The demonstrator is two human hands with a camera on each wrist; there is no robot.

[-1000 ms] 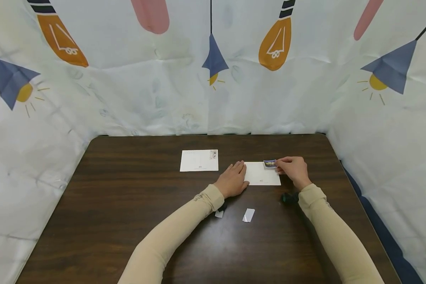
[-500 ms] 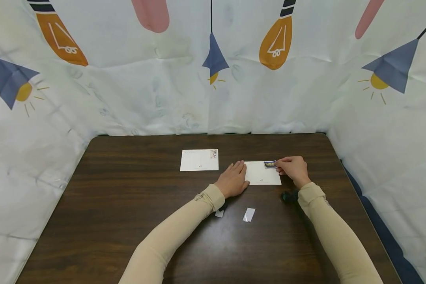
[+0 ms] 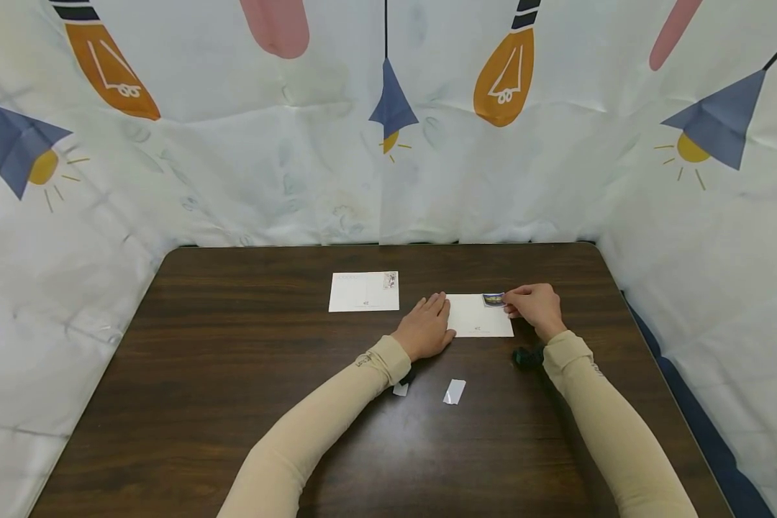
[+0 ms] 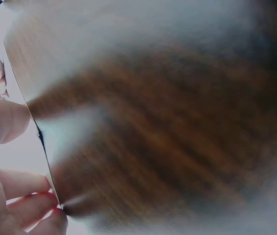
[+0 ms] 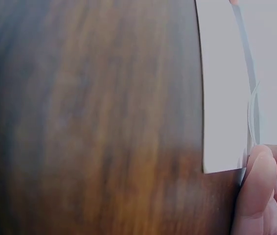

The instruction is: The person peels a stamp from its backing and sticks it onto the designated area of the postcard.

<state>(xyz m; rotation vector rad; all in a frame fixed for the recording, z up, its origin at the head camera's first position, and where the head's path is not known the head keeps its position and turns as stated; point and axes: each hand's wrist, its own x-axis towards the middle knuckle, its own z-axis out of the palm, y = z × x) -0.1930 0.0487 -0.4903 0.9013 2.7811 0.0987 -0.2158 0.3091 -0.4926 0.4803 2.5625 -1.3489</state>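
A white postcard [image 3: 479, 324] lies on the dark wooden table, right of its middle. My left hand [image 3: 424, 328] rests along the card's left edge with the fingers extended; its thumb and fingers [image 4: 28, 188] touch that edge in the left wrist view. Between thumb and fingertips, my right hand [image 3: 536, 311] pinches the right side of a small stamp [image 3: 493, 299] with a dark, colourful picture. The stamp is at the card's upper right corner. In the right wrist view the stamp's edge [image 5: 254, 115] bows a little, and I cannot tell how much of it touches the card.
A second white postcard [image 3: 363, 292], bearing a stamp at its upper right, lies farther left. Nearer me is a small white strip [image 3: 454, 392], with another white scrap [image 3: 400, 390] partly under the left wrist. A light-bulb patterned curtain [image 3: 285, 173] stands behind the table.
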